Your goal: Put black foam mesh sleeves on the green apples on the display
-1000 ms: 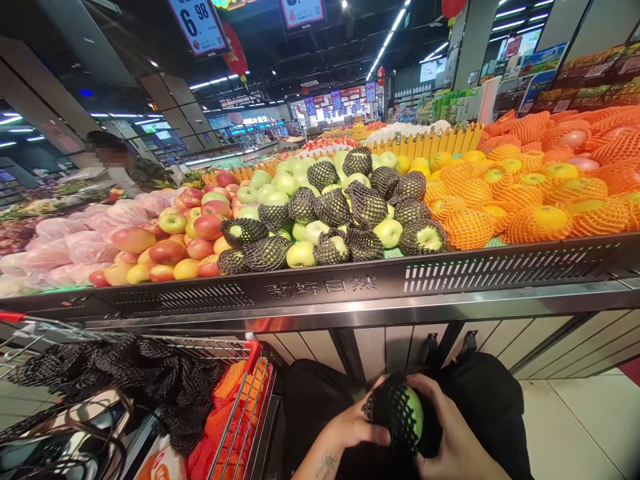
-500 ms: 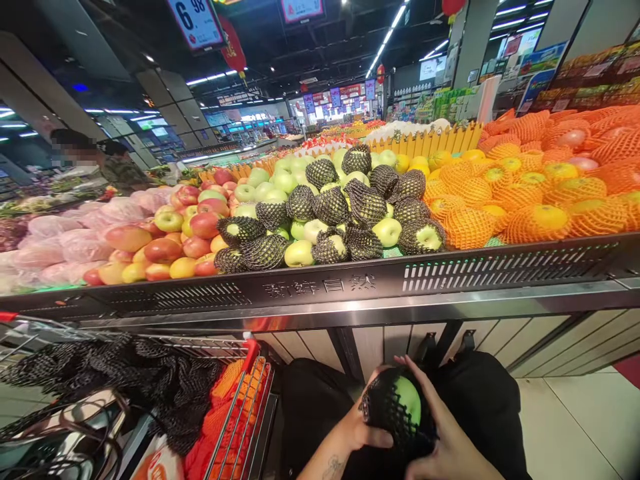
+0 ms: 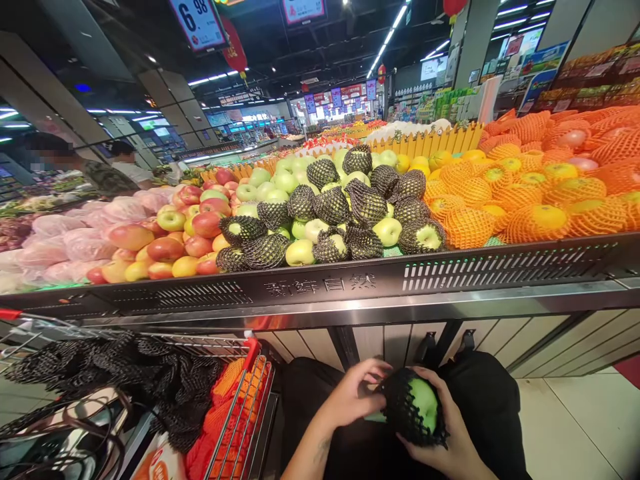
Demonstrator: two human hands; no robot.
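Low over my lap, my right hand (image 3: 445,423) is wrapped round a green apple (image 3: 424,404) partly covered by a black foam net (image 3: 397,400). The apple's bare side faces up and right. My left hand (image 3: 353,397) is at the net's left edge, its fingers curled and the thumb against the mesh. Below that thumb a small pale green patch shows, too covered to make out. On the display ahead lie several green apples (image 3: 301,252), some bare and some in black foam nets (image 3: 367,203).
A black display edge (image 3: 320,285) runs across in front. Red-yellow apples (image 3: 166,249) lie left, orange-netted fruit (image 3: 467,227) right. At lower left a shopping cart (image 3: 240,407) holds black netting (image 3: 175,380) and orange-red netting (image 3: 210,427). People (image 3: 105,173) are at the far left.
The netted apple has shifted slightly right, in my right hand. My left hand has moved from its side to the net's left edge. The people at far left have moved.
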